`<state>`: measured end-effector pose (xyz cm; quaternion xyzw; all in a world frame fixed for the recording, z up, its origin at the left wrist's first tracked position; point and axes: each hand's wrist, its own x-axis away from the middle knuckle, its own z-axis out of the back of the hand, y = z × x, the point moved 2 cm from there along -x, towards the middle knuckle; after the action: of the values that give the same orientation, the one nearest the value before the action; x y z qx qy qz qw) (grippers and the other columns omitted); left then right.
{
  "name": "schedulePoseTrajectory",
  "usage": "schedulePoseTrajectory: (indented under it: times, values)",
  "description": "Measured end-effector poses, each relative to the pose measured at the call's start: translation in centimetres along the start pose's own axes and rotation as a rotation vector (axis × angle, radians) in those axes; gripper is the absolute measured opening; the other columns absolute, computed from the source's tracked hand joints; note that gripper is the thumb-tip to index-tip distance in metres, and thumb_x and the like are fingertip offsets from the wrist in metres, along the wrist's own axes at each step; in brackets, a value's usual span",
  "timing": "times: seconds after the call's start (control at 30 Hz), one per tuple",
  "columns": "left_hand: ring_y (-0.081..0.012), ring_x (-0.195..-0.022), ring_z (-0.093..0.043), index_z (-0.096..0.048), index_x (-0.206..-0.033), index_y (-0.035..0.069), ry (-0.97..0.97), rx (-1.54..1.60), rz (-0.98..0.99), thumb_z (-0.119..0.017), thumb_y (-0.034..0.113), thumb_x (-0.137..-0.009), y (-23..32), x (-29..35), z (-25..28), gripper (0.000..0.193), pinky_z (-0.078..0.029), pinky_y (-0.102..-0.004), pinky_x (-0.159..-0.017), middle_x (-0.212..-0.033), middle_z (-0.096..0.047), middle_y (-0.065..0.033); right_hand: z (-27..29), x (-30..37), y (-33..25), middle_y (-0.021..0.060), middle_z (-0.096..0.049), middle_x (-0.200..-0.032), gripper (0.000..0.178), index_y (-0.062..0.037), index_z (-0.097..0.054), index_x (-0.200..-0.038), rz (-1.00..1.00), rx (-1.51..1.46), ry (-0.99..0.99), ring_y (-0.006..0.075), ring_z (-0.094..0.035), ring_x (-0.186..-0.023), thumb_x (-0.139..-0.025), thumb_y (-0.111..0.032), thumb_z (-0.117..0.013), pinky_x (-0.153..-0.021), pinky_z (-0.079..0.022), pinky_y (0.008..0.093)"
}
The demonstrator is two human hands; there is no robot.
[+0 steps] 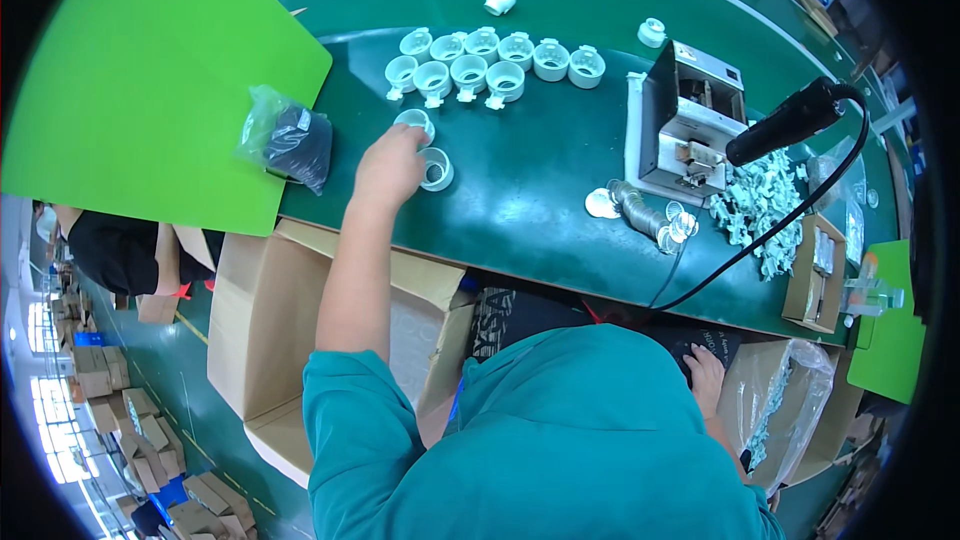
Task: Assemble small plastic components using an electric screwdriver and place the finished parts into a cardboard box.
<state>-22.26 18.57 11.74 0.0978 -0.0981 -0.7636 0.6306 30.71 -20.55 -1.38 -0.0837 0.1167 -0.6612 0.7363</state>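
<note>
My left hand reaches over the green table, its fingers closed on the near rim of a small pale plastic cup. Just below that cup, close to my fingers, stands another round cup with a hole in its bottom. Beyond them several similar cups with small side tabs are lined up in two rows. Low on the right, my right hand lies with fingers spread on a black printed surface below the table edge, holding nothing.
Right of centre stands a metal machine; a black handheld tool with a cable hangs beside it. Clear discs and a pile of pale green parts lie near. Left are a bagged dark bundle, a green panel and an open carton.
</note>
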Motion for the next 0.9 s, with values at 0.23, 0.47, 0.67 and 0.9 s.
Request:
schedulePoseTrajectory:
  times: [0.23,0.47,0.67,0.9]
  values:
    - [-0.0161,-0.085,-0.064,-0.071,-0.107,0.004,0.659,0.474,0.086,-0.073,0.013,-0.095,-5.8,10.0,3.7,0.016,-0.051,-0.0301,-0.076,-0.098,-0.07,-0.0041,-0.3,-0.4,0.9,0.0164,-0.062,-0.137,0.036,-0.0068,-0.066,-0.12,0.033,-0.017,-0.015,0.0373,-0.057,-0.129,-0.09,-0.026,-0.064,-0.108,-0.04,0.0509]
    - [-0.0129,-0.078,-0.063,-0.073,-0.103,0.001,0.225,0.285,1.028,-0.071,0.026,-0.095,-27.5,34.9,-8.2,0.027,-0.052,-0.031,-0.07,-0.084,-0.07,-0.0058,-1.5,0.6,3.3,0.0162,-0.062,-0.139,0.037,-0.0061,-0.063,-0.122,0.136,0.07,-0.07,0.0375,-0.056,-0.13,-0.093,-0.03,-0.063,-0.108,-0.04,0.0504]
    - [-0.0297,-0.089,-0.072,-0.072,-0.111,-0.003,-0.267,0.129,1.422,-0.065,0.016,-0.095,-30.0,57.7,-19.2,0.025,-0.055,-0.0427,-0.079,-0.095,-0.075,-0.0213,-2.4,0.1,4.5,0.0148,-0.06,-0.142,0.037,-0.0072,-0.06,-0.123,0.248,0.325,-0.041,0.0365,-0.054,-0.133,-0.098,-0.034,-0.056,-0.109,-0.038,0.0497]
    - [-0.0385,-0.138,-0.05,-0.057,-0.142,0.006,-0.076,0.303,1.314,-0.055,-0.006,-0.088,-28.5,57.6,-25.0,0.056,-0.046,-0.0434,-0.11,-0.16,-0.038,-0.0224,-0.7,-1.4,3.5,0.0157,-0.055,-0.145,0.036,-0.0078,-0.063,-0.119,0.281,0.425,-0.204,0.0355,-0.05,-0.138,-0.094,-0.033,-0.058,-0.11,-0.037,0.0491]
